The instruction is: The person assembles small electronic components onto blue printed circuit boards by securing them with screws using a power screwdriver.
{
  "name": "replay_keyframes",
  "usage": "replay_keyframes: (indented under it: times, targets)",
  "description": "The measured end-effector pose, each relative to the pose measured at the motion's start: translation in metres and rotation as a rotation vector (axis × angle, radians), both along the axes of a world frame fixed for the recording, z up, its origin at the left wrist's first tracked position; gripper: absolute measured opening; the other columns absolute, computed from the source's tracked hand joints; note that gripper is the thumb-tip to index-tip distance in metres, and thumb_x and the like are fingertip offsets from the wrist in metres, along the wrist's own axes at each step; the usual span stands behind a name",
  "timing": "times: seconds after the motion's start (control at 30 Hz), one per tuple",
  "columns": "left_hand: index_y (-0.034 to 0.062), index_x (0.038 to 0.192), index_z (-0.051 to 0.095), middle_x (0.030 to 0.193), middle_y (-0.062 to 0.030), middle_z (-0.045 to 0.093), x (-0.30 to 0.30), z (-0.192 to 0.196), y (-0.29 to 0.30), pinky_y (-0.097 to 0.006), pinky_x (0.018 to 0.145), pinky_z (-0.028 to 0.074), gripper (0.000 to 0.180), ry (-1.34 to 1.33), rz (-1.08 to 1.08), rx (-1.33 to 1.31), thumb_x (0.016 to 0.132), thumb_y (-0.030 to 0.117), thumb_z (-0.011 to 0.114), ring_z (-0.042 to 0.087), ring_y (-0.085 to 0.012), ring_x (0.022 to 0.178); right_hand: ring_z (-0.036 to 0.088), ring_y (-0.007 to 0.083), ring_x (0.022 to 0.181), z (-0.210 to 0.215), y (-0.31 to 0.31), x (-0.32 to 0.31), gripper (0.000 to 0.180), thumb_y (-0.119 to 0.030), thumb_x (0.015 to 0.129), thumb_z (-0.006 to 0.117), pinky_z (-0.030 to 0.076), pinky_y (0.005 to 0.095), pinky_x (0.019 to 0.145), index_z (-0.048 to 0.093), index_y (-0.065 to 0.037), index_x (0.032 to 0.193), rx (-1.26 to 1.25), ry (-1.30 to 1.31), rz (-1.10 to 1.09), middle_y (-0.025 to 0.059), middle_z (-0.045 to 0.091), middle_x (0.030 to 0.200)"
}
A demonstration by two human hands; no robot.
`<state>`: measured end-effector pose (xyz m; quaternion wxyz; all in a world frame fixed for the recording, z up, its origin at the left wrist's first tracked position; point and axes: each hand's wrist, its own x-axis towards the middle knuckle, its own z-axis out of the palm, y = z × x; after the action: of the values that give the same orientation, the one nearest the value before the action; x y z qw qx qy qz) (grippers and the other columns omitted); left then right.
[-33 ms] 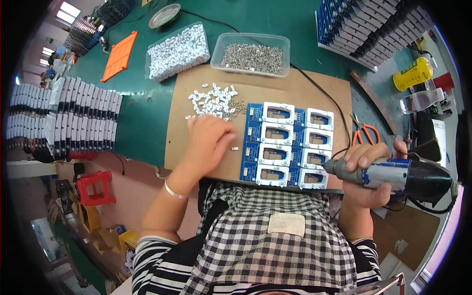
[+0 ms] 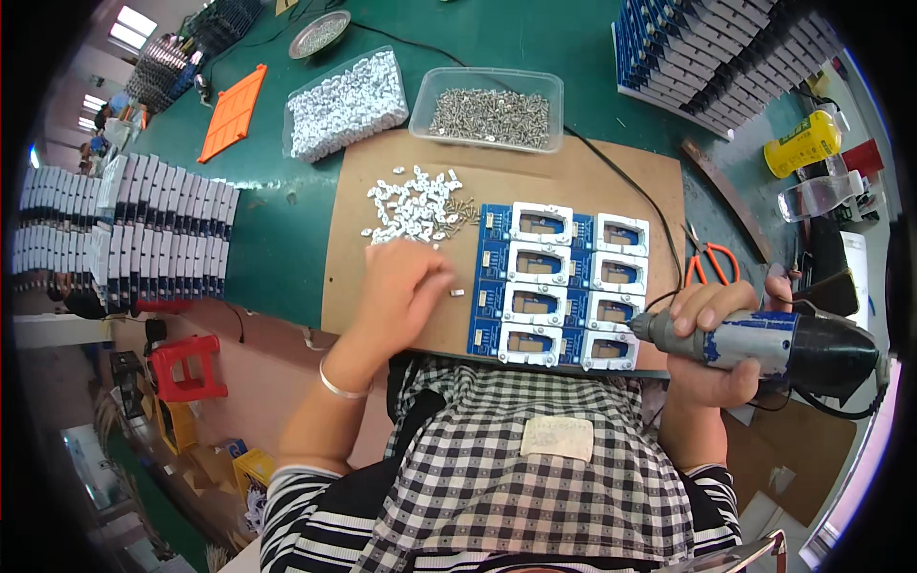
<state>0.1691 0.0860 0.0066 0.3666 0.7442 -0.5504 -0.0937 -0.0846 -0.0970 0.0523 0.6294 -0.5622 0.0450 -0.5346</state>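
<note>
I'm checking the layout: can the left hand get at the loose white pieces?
Likely yes: the left hand is at the near edge of the loose white pieces, with nothing visible between.

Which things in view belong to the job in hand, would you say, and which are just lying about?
Likely part of the job:
- power driver, in the right hand
- blue boards with white frames
- loose white pieces, beside the left hand
- screws in the clear tub

Apparently just lying about:
- orange-handled pliers
- orange panel
- yellow container
- red stool
</note>
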Motion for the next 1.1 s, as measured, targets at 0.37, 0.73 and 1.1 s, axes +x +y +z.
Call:
replay_keyframes:
  times: [0.37, 0.73, 1.1]
  targets:
    - [0.0104, 0.086, 0.063, 0.098, 0.001, 0.068, -0.025, -0.002, 0.028, -0.037, 0.086, 0.035, 0.009, -0.174, -0.042, -0.003, 0.077, 0.008, 0.067, 0.054, -0.022, 0.091, 0.059, 0.0218, 0.062, -0.007, 0.001, 0.002, 0.076, -0.047, 0.082, 0.064, 0.051, 0.035, 0.061, 0.024, -0.007, 0.133, 0.049, 0.011, -0.008, 0.0099, 0.055, 0.078]
    - [0.0123, 0.084, 0.064, 0.094, 0.0019, 0.064, -0.015, -0.004, 0.016, -0.036, 0.086, 0.031, 0.009, -0.064, 0.079, 0.02, 0.076, 0.01, 0.068, 0.052, -0.0216, 0.095, 0.06, 0.0221, 0.064, -0.004, 0.003, 0.001, 0.077, -0.046, 0.083, 0.064, 0.05, 0.0354, 0.063, 0.023, -0.007, 0.135, 0.052, 0.0, 0.003, 0.0104, 0.055, 0.08]
    - [0.0147, 0.083, 0.066, 0.096, 0.0028, 0.058, -0.02, -0.005, 0.012, -0.038, 0.086, 0.028, 0.009, -0.173, 0.136, 0.136, 0.075, 0.013, 0.07, 0.047, -0.0209, 0.098, 0.055, 0.017, 0.06, -0.005, 0.004, 0.007, 0.074, -0.049, 0.082, 0.06, 0.048, 0.0325, 0.058, 0.028, -0.007, 0.133, 0.034, 0.025, -0.053, 0.0059, 0.051, 0.076]
